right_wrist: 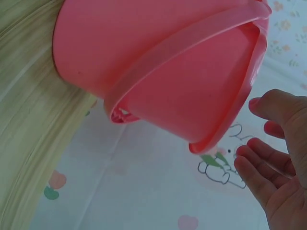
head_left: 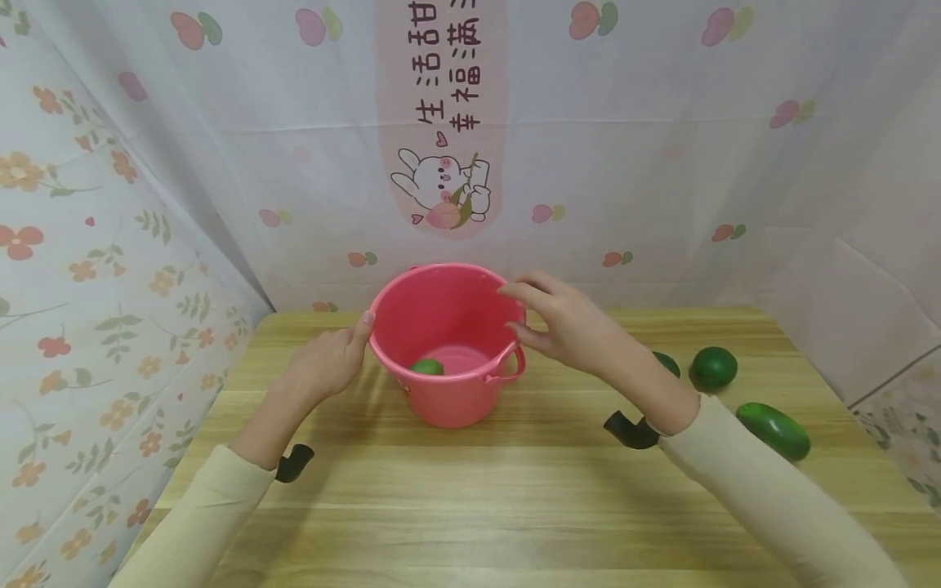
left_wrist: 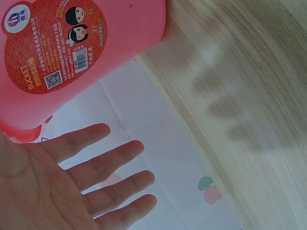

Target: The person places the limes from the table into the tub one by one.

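A pink plastic bucket (head_left: 456, 404) stands upright near the back of the table, with a round green fruit (head_left: 428, 367) on its floor. My left hand (head_left: 328, 359) is at the bucket's left rim, thumb at the edge. In the left wrist view, its fingers (left_wrist: 103, 165) stretch out straight and spread, beside the bucket's red label (left_wrist: 55, 45). At the right rim is my right hand (head_left: 562, 318), its fingers and thumb loosely bent and apart with nothing between them. The bucket's handle (right_wrist: 177, 48) hangs down along its side in the right wrist view.
On the table's right side lie a dark green round fruit (head_left: 713, 368), a similar one (head_left: 666, 363) partly hidden by my right forearm, and a long green cucumber-like vegetable (head_left: 773, 430). A printed cloth (head_left: 588, 163) hangs behind the wooden table (head_left: 456, 506).
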`<state>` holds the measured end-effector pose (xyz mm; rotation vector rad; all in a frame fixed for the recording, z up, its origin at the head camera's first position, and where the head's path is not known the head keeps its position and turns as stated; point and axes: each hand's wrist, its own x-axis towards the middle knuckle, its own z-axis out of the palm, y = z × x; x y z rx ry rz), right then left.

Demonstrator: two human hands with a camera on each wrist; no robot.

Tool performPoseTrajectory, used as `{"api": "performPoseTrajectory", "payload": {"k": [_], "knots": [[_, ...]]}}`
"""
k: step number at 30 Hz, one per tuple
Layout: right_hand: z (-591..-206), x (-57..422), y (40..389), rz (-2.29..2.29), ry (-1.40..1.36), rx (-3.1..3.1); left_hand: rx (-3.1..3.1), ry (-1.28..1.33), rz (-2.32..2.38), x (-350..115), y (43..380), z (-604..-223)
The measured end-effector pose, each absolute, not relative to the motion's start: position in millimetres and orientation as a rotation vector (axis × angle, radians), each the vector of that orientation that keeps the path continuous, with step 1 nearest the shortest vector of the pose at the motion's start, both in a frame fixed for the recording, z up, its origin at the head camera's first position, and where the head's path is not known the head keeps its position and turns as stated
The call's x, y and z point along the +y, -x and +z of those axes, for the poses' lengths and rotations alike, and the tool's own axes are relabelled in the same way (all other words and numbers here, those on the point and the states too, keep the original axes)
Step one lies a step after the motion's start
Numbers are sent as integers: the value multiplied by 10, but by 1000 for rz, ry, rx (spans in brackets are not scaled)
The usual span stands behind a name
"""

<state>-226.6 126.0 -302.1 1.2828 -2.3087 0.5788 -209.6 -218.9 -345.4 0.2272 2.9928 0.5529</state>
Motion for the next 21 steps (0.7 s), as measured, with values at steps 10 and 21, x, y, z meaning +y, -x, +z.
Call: {"api": "performPoseTrajectory", "payload": {"k": [10,21], "knots": [[-3071,1472,2266,559,-1249,-2300,2993,-232,555,-2186,2084,-3443],[-3151,1727,2241,498,-1171,-2373,2988,-238,562,-2194,2081,-3442]]}}
